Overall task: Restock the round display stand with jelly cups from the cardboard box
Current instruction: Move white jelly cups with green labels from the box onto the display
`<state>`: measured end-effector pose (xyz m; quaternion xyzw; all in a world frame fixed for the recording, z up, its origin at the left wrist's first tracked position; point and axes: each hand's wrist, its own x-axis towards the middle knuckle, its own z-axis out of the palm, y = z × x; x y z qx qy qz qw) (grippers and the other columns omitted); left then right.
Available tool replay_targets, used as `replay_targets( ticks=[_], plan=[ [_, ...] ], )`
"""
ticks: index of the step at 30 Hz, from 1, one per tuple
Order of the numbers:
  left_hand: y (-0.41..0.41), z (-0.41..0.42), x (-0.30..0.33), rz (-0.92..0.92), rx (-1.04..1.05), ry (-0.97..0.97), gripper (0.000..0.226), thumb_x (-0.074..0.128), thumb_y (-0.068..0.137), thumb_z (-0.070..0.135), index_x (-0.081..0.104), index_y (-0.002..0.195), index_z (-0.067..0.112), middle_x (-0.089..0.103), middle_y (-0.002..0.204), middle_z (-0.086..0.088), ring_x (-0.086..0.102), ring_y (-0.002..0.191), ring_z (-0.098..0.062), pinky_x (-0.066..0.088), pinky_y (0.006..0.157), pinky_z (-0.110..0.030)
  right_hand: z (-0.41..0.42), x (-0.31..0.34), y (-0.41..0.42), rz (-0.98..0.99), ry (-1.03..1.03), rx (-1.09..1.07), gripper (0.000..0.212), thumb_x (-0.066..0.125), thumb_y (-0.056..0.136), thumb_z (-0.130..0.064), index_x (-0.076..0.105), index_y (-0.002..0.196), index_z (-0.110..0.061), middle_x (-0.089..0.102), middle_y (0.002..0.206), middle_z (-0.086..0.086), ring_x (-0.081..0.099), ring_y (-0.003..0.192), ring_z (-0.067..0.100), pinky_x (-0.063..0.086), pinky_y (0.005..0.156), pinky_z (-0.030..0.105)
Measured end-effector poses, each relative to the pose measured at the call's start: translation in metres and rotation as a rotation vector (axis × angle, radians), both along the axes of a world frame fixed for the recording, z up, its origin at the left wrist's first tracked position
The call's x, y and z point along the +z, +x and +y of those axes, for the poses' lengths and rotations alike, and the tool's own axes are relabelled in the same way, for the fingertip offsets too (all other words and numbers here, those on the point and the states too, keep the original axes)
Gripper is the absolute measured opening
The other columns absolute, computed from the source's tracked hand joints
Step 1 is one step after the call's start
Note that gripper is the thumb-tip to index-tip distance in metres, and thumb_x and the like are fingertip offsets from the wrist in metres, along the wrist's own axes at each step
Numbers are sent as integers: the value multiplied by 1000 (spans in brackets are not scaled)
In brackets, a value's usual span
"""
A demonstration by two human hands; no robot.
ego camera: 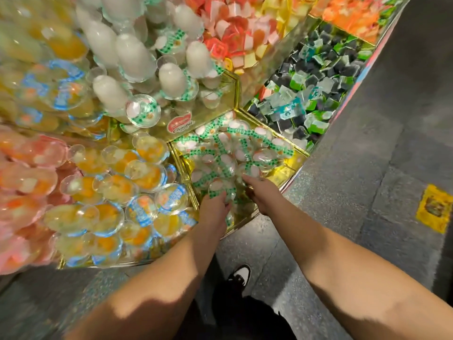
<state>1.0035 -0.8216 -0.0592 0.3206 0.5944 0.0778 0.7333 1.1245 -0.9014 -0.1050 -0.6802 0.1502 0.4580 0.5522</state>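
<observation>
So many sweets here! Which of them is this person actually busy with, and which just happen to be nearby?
In the job:
- left hand and right hand
- green-lidded jelly cups
- gold-edged compartment holding them

Just nearby:
- orange fruit cups
- black and green wrapped sweets
- pink and yellow wrapped sweets
- yellow floor sticker

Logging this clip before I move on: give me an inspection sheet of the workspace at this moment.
Surface: gold-edged compartment of the display stand, partly filled.
Job's things: green-lidded jelly cups lie loose in that compartment; cardboard box not in view.
Clutter: orange-fruit cups with blue lids fill the compartment beside it; dark and green wrapped sweets and pink and yellow wrapped sweets in others.
Grippers: left hand grips a green-lidded cup at the near edge; right hand reaches among the cups, its fingers hidden.
Cables: nothing seen.
Surroundings: grey speckled floor, yellow floor sticker, a black-and-white shoe.
</observation>
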Motion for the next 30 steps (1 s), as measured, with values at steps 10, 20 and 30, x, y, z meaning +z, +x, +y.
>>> replay_targets(
  ticks=[10, 20, 30],
  plan=[
    [7, -4, -20, 32, -10, 75, 46, 59, 97, 17, 41, 138, 11, 57, 122, -7, 61, 93, -14, 52, 80, -28, 15, 28, -8, -132, -128, 81, 97, 80, 56, -60, 46, 138, -23, 59, 130, 1, 60, 114, 27, 51, 98, 49],
    [8, 1, -20, 69, -59, 77, 49, 68, 90, 24, 48, 134, 12, 63, 117, -5, 64, 102, -23, 53, 92, -36, 13, 23, 5, -114, -187, 220, 114, 78, 53, -67, 38, 146, -13, 54, 136, 8, 58, 115, 30, 54, 94, 50],
    [-36, 10, 60, 23, -401, 99, 50, 54, 96, 0, 48, 143, 17, 54, 131, -8, 58, 88, -9, 51, 68, -11, -14, 92, -8, -402, -338, 454, 63, 61, 72, -67, 56, 94, -8, 53, 90, 8, 52, 82, 24, 49, 82, 39]
  ],
)
